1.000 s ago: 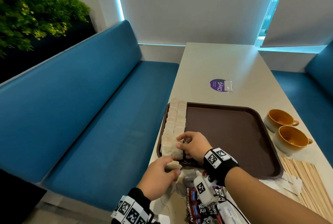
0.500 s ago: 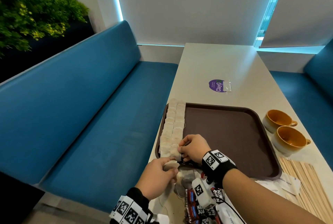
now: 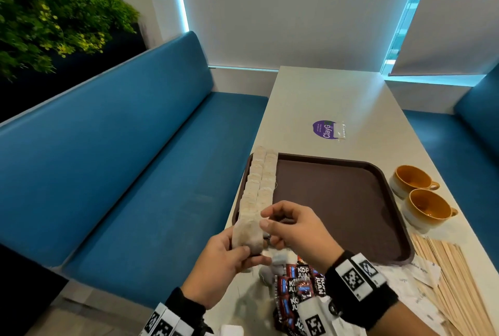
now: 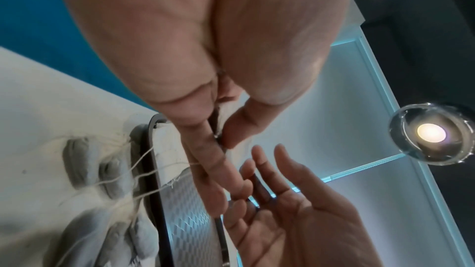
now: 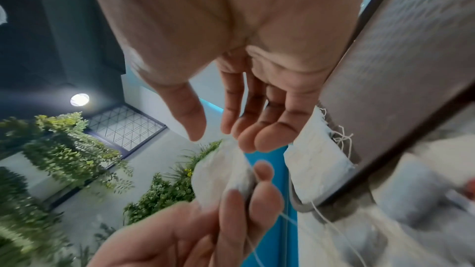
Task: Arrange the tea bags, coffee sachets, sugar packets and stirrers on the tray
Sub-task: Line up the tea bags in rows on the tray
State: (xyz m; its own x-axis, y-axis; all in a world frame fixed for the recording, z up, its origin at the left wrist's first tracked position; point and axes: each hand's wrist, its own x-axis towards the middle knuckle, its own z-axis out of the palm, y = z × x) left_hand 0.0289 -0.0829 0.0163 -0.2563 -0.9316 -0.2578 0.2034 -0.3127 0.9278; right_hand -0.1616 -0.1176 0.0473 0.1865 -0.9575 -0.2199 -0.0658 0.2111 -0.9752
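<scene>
My left hand [image 3: 244, 246] pinches a pale tea bag [image 3: 247, 238] upright above the near-left corner of the brown tray [image 3: 337, 200]. In the right wrist view the tea bag [image 5: 221, 172] hangs from that pinch, its string trailing down. My right hand [image 3: 266, 223] hovers at the bag's top edge with thumb and fingers loosely apart [image 5: 221, 135], gripping nothing. Two rows of tea bags [image 3: 260, 181] lie along the tray's left side. Loose tea bags [image 3: 275, 265] and red coffee sachets [image 3: 299, 281] lie on the table before the tray.
White sugar packets [image 3: 421, 273] and wooden stirrers [image 3: 453, 276] lie at the near right of the table. Two orange cups [image 3: 413, 181] [image 3: 426, 208] stand right of the tray. A purple sticker [image 3: 324, 130] lies beyond it. Blue benches flank the table.
My left hand has raised a tea bag from the loose pile to above the tray's near-left corner. My right hand has lifted off the tea bag row and met it.
</scene>
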